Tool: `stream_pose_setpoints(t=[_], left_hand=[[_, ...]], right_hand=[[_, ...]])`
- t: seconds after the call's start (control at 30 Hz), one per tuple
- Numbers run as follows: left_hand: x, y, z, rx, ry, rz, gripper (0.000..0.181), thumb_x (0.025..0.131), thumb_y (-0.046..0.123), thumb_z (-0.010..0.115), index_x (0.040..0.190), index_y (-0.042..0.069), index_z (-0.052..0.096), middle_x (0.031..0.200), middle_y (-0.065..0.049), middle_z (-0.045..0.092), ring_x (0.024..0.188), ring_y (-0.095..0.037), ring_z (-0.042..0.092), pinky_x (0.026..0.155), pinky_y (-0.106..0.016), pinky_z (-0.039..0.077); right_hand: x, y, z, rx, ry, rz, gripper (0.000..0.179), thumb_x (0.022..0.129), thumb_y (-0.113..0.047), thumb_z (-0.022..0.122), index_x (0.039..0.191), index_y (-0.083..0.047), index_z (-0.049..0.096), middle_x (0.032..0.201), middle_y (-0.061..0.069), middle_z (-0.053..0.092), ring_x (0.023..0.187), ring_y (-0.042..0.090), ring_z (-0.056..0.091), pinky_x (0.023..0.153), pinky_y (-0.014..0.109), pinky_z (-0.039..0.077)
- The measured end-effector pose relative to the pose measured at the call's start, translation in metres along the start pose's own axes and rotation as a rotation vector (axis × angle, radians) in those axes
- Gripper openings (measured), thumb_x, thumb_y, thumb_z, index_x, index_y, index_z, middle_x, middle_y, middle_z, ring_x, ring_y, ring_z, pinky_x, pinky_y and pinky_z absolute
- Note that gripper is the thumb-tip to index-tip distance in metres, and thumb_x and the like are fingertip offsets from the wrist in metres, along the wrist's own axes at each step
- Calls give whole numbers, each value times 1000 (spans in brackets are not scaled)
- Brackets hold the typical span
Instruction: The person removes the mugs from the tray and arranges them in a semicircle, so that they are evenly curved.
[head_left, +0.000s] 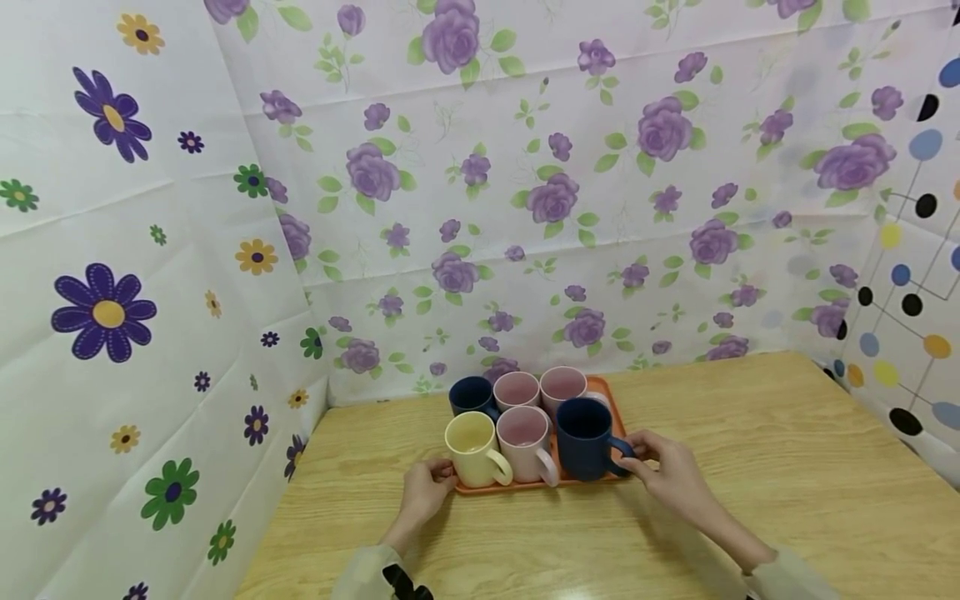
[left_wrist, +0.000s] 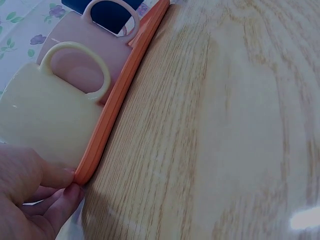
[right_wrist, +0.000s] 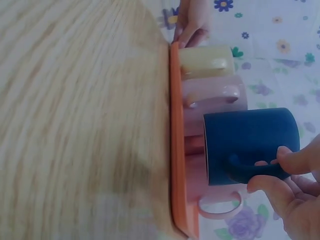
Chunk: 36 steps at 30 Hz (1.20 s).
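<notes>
An orange tray (left_wrist: 117, 102) bears several mugs. My left hand (head_left: 424, 493) pinches its front left corner between thumb and fingers. Beside that hand stands a cream mug (head_left: 471, 458), and next to it a pink mug (head_left: 521, 450); both handles point toward the front right. With its thumb and fingers on the handle, my right hand (head_left: 670, 471) holds a dark blue mug (right_wrist: 245, 135). In the right wrist view this mug's base shows a gap above the tray, at the tray's right end.
Two more pink mugs (head_left: 563, 382) and another dark blue mug (head_left: 468, 393) make up the tray's back row. The tray lies on a wooden table (head_left: 750, 433) close to a flowered cloth wall (head_left: 495, 208). More patterned cloth hangs at the left and right.
</notes>
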<state>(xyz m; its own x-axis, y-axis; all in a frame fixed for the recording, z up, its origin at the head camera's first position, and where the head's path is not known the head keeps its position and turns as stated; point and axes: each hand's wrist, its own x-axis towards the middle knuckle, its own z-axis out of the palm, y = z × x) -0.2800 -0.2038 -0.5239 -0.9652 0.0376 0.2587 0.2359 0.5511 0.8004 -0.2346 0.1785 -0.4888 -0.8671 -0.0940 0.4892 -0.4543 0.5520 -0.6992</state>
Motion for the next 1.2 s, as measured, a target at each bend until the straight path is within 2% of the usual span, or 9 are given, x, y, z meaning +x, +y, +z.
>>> stream_pose_setpoints(t=[0.07,0.2,0.5,0.87,1.0,1.2], left_hand=[[1,2,0,14,-10,-64,24,79,0,72,101,-11,69,85,-16,70,76,-17,65,64,-23,55],[2,6,0,45,-18,-112,24,80,-1,73,103,-10,69,88,-17,70,78,-18,65,64,-20,53],[2,6,1,52,-27,-116,22,80,-2,73,100,-9,69,87,-16,70,77,-18,65,65,-22,55],[4,3,0,18,-40,-147,24,79,-2,74,101,-9,68,88,-17,70,78,-20,66,66,-24,56],[5,2,0,20,-45,-148,24,80,-1,74,102,-9,68,89,-17,70,78,-18,66,67,-25,56],[4,3,-1,18,-56,-158,25,80,-2,73,103,-9,67,89,-17,69,77,-16,64,66,-23,55]], right_hand=[[-2,-3,-1,5,-3,3,19,79,-6,77,96,-8,68,77,-4,69,70,5,67,55,22,51],[-4,-7,-5,3,-2,-6,19,80,-6,77,96,-9,68,77,-5,69,70,4,66,54,21,50],[-11,-17,-13,0,-15,-1,22,80,-4,76,98,-13,68,78,-7,68,71,1,64,59,21,54],[-19,-29,-20,28,-28,-13,21,81,-6,75,100,-14,68,81,-8,69,74,1,65,63,22,57],[-21,-34,-24,32,-46,-27,22,81,-9,75,101,-14,68,85,-5,71,76,2,67,63,21,56],[-26,-43,-29,105,-116,-43,20,83,-11,74,102,-13,67,89,0,72,78,4,68,65,21,58]])
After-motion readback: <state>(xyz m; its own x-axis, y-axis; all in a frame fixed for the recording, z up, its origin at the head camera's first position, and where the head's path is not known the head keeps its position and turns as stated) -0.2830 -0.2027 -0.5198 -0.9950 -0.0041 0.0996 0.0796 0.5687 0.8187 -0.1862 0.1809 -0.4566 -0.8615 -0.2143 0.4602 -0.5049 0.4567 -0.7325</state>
